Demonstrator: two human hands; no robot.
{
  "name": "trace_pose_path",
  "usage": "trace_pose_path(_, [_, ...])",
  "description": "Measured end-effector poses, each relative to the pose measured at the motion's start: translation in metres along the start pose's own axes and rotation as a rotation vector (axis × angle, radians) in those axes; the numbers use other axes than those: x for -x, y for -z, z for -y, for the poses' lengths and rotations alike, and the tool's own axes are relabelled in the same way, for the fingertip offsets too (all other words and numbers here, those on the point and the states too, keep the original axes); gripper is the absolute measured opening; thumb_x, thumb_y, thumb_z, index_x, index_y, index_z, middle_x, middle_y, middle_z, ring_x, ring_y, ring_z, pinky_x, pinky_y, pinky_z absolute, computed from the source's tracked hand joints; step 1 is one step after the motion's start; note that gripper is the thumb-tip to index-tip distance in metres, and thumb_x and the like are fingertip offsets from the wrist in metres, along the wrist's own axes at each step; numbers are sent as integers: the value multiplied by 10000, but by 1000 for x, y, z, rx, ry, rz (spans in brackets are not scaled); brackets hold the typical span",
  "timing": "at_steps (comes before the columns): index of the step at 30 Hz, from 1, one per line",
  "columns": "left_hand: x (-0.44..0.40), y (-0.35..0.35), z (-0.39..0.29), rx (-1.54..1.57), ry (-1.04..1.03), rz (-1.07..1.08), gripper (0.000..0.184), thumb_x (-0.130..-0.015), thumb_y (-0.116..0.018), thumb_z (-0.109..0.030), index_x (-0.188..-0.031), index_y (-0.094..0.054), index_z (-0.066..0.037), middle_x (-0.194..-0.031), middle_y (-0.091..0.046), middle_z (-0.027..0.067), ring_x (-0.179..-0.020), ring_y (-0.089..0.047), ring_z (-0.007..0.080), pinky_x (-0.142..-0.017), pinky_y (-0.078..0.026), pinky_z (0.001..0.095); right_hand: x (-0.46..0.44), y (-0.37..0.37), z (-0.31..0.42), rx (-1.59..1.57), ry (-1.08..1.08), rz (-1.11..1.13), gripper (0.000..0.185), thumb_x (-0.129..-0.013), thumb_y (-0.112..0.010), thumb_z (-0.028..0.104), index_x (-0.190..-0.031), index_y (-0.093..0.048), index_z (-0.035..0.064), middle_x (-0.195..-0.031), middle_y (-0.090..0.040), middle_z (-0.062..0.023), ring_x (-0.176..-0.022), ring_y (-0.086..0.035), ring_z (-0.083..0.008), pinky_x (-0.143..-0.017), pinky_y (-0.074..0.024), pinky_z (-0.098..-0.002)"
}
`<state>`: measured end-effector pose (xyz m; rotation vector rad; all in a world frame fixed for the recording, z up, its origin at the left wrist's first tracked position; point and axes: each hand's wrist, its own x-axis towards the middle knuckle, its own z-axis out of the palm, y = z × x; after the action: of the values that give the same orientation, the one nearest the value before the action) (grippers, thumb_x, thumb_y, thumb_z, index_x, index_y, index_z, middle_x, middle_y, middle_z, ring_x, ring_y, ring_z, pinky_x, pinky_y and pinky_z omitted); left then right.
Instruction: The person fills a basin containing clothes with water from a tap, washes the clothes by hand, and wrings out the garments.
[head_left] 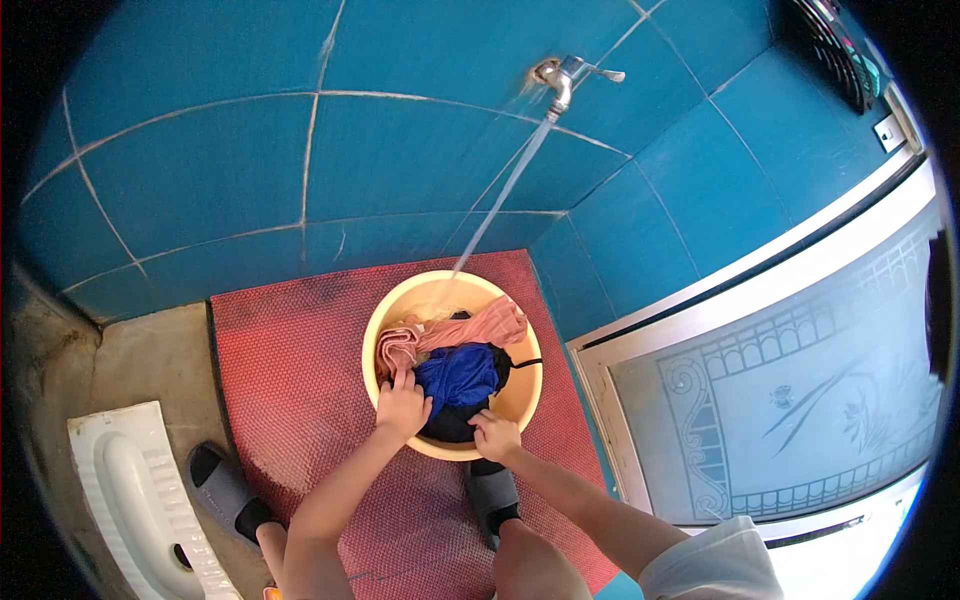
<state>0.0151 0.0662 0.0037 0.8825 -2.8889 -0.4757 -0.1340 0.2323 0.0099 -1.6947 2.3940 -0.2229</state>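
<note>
A round yellow plastic basin [533, 405] on the floor mat holds wet clothes. Inside are a pink garment [497, 325], a bright blue garment [462, 378] and a black garment [452, 424]. My left hand [403, 405] is at the basin's near left side, its fingers bent at the left edge of the blue garment, close to the pink folds. My right hand [496, 436] reaches over the near right rim, fingers curled on the black garment. The fingertips of both hands are partly hidden in cloth. Water runs from a metal tap [562, 85] into the far side of the basin.
A red textured mat [290, 370] lies under the basin and my slippered feet [492, 497]. To the left a white squat toilet [135, 480] is set in the floor. Blue tiled walls [420, 150] stand ahead, and a frosted glass door [780, 380] is at the right.
</note>
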Motion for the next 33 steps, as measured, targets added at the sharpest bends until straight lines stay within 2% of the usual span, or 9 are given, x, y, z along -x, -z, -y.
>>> trace_pose_path(24, [0,1,-1,19,9,-29,382,-807,-508,-352,-901,-640,-6,-1188,-497,160,-1218,-321,276,-805,-412,403,-1,3,1,6,-1,19,207,-723,-472,143,-878,-604,108,-859,-581,-62,-812,-586,-270,-674,-496,-393])
trace_pose_path(29, [0,2,0,43,-1,-34,385,-815,-494,-361,-922,-634,-18,-1183,-497,148,-1183,-351,261,-817,-405,403,1,8,3,-15,-17,30,221,-725,-474,147,-900,-604,111,-885,-581,-73,-826,-585,-279,-690,-493,-403])
trace_pose_path(33, [0,1,-2,68,38,6,369,-817,-482,-373,-909,-628,-46,-1109,-506,111,-1115,-394,240,-818,-398,408,3,-7,-6,38,-7,49,239,-732,-477,146,-935,-601,114,-911,-576,-103,-836,-582,-310,-722,-476,-434])
